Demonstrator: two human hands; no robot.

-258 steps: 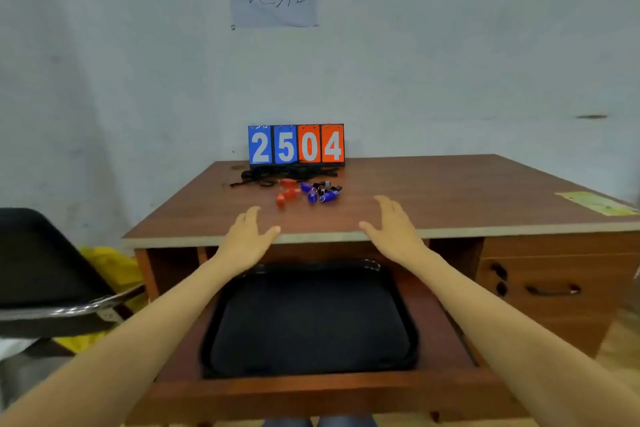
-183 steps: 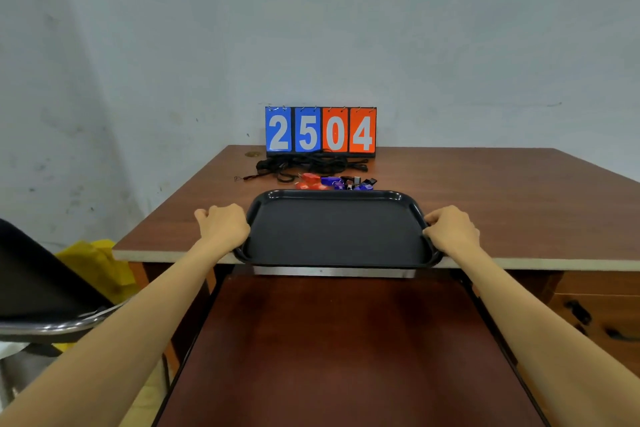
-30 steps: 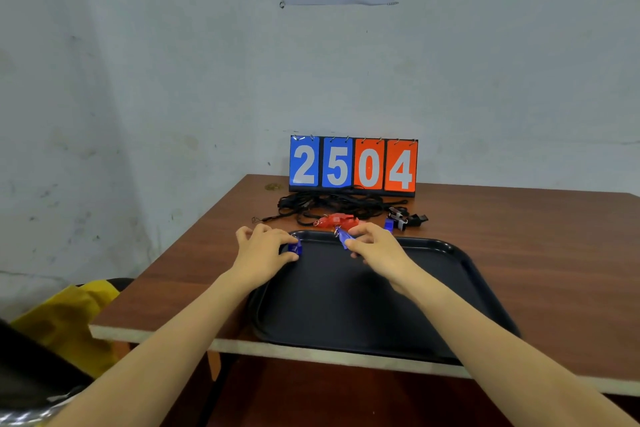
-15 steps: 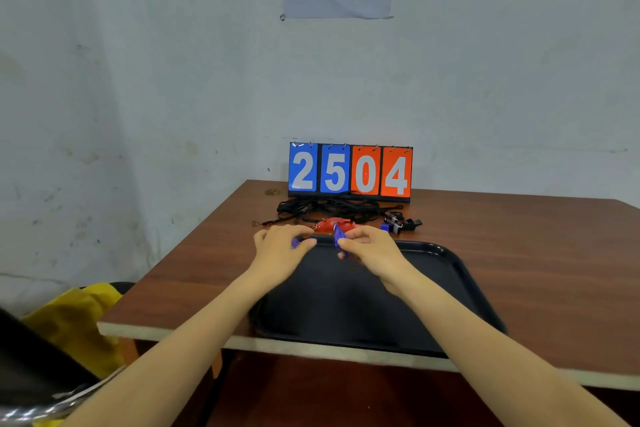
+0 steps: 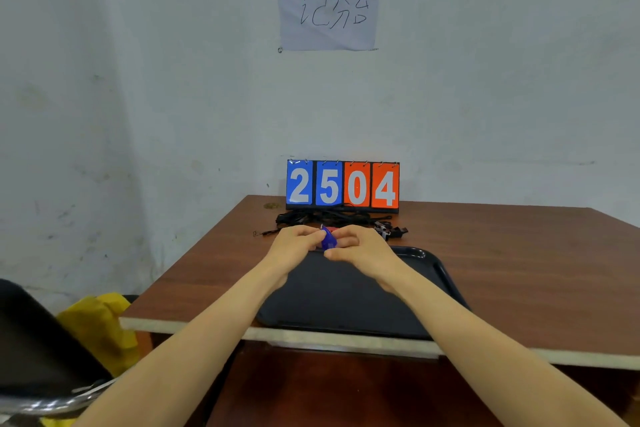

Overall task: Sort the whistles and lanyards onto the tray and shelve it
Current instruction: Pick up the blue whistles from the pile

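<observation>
A black tray [image 5: 429,274] lies on the brown desk, its near edge over the desk's front. My left hand [image 5: 294,246] and my right hand [image 5: 360,246] meet over the tray's far edge, fingers curled, both pinching at a blue whistle [image 5: 327,240] between them. A bit of red whistle [image 5: 333,229] shows just behind the hands. A tangle of black lanyards [image 5: 325,217] lies beyond, and a dark whistle with a clip [image 5: 389,229] sits to their right. Other whistles are hidden by my hands.
A flip scoreboard [image 5: 343,185] reading 2504 stands at the desk's back against the wall. A pull-out shelf [image 5: 311,392] is extended under the desk. A black chair [image 5: 38,354] and a yellow bag [image 5: 97,322] are at the left.
My two hands, each pinching a blue whistle a second ago, have come together at the tray's far edge. The camera has tilted up a little.
</observation>
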